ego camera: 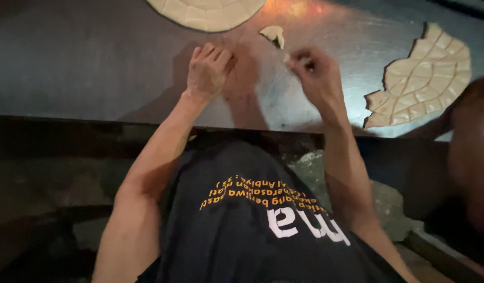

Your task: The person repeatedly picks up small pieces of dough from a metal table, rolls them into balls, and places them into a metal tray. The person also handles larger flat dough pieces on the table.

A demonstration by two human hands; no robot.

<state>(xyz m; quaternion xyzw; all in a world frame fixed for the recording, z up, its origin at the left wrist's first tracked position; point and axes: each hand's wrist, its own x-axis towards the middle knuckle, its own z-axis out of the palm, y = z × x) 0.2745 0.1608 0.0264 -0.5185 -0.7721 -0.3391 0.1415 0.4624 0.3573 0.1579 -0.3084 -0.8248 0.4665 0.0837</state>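
Between right hand (314,73) fingertips, pale dough bit (287,57)

No packages, labels, signs or screens show anywhere on the dark worktop.

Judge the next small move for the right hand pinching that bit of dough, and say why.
Probably lower the right hand to set its small dough bit on the dark table: it sits pinched at the fingertips just above the surface, near a loose dough piece.

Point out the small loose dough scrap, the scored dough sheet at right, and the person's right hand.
small dough scrap (273,34): head view, middle of the piece.
scored dough sheet (428,78): head view, centre of its grooved top.
right hand (314,73): head view, back of the hand.
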